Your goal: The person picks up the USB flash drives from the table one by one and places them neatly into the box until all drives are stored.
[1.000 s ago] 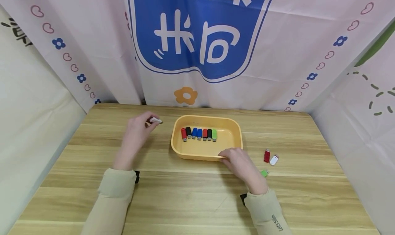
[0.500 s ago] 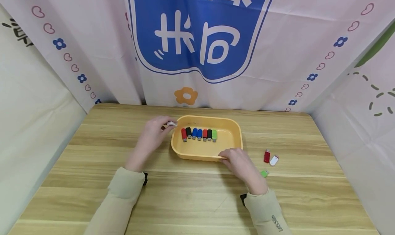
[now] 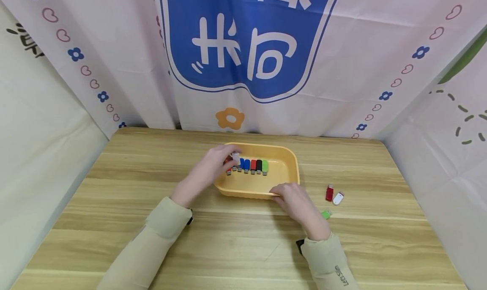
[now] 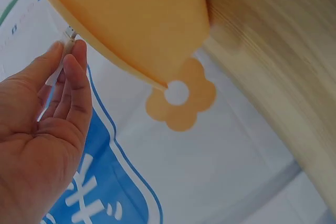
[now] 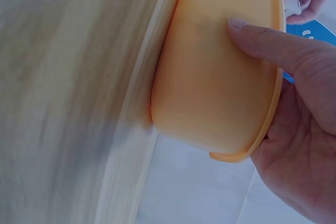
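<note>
Over the left end of a yellow plastic tray (image 3: 281,193), my left hand (image 3: 211,165) pinches a white USB stick (image 3: 236,158) between thumb and fingertips. In the left wrist view, the metal plug of the white USB stick (image 4: 66,40) shows past the fingertips, close to the tray's rim. Below that hand, several USB sticks lie in a row in the tray, among them a blue one (image 3: 247,165), a black one (image 3: 259,166) and a green one (image 3: 264,167); it partly covers the leftmost ones. My right hand (image 3: 294,199) grips the tray's front rim, thumb on the outer wall (image 5: 210,77).
On the wooden table (image 3: 365,247), right of the tray, lie a red USB stick (image 3: 329,193), a white one (image 3: 338,198) and a green one (image 3: 326,214) partly behind the right wrist. A printed curtain (image 3: 342,61) hangs behind the table.
My left hand has carried the white USB stick rightward from the table left of the tray, across the rim, to above the row's left end. The right hand stays on the rim.
</note>
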The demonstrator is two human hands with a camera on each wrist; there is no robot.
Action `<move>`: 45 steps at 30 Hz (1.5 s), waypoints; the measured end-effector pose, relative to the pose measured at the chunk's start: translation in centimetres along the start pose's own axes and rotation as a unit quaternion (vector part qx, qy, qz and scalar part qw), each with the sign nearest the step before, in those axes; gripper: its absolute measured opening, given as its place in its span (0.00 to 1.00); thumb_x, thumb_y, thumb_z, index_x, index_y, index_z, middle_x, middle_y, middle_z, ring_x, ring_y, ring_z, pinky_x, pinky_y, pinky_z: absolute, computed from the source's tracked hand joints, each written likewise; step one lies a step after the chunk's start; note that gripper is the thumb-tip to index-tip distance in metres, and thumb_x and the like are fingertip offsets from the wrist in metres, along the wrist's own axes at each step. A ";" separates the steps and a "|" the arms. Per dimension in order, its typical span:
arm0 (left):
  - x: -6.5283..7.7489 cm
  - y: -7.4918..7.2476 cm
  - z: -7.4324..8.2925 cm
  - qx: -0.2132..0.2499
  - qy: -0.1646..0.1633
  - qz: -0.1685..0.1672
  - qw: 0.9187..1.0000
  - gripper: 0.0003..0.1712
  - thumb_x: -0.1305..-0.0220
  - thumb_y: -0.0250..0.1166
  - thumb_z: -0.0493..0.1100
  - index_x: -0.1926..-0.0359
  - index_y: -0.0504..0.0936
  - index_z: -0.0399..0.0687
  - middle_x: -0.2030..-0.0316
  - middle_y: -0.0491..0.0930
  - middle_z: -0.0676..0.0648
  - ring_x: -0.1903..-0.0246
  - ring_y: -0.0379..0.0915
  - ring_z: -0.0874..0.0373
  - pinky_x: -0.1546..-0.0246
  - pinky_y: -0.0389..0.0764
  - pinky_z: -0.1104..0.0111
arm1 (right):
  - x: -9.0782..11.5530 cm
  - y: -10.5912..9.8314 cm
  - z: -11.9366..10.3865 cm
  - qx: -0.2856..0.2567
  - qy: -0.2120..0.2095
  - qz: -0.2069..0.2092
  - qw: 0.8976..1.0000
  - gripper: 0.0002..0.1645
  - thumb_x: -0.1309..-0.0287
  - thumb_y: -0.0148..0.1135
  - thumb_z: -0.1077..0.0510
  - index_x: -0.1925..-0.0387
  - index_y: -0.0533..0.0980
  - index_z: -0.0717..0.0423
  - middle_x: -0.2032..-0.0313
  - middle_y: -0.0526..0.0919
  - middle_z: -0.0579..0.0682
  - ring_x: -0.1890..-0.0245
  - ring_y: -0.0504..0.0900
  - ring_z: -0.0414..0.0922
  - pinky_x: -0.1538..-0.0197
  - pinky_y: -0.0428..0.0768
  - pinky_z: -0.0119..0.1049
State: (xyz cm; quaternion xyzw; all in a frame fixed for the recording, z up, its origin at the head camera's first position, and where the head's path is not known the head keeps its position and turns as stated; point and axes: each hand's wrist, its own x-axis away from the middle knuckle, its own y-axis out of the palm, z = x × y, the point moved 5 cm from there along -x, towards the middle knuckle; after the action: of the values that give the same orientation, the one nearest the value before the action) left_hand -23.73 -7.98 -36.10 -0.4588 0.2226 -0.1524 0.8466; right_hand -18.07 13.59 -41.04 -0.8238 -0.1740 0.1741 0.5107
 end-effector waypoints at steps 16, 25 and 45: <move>-2.6 2.3 2.3 -0.001 0.065 -0.065 0.996 0.16 0.35 0.67 0.37 0.47 0.81 0.44 0.51 0.86 0.46 0.56 0.84 0.55 0.53 0.85 0.65 | 0.1 0.1 0.0 0.003 -0.016 0.011 1.000 0.03 0.44 0.70 0.62 0.69 0.86 0.50 0.67 0.90 0.46 0.67 0.87 0.41 0.60 0.84 0.38; -4.3 3.5 3.4 0.018 0.042 -0.101 0.994 0.14 0.33 0.65 0.38 0.46 0.82 0.49 0.50 0.85 0.50 0.56 0.83 0.60 0.54 0.84 0.68 | 0.1 0.1 0.0 0.005 -0.025 0.013 1.000 0.04 0.43 0.70 0.61 0.72 0.85 0.49 0.69 0.89 0.43 0.68 0.85 0.38 0.63 0.82 0.36; -7.2 7.7 4.2 0.001 0.012 -0.149 0.989 0.14 0.33 0.65 0.38 0.47 0.79 0.48 0.51 0.84 0.49 0.55 0.78 0.58 0.51 0.81 0.66 | 0.0 0.0 0.0 0.005 -0.026 0.014 1.000 0.04 0.42 0.70 0.61 0.71 0.86 0.50 0.70 0.88 0.42 0.68 0.85 0.37 0.64 0.82 0.36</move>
State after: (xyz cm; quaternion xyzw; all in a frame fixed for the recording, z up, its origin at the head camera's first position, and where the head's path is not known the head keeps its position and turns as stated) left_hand -27.31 2.40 -38.93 -0.4840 0.1620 -0.2828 0.8121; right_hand -18.07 13.61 -41.04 -0.8188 -0.1752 0.2033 0.5074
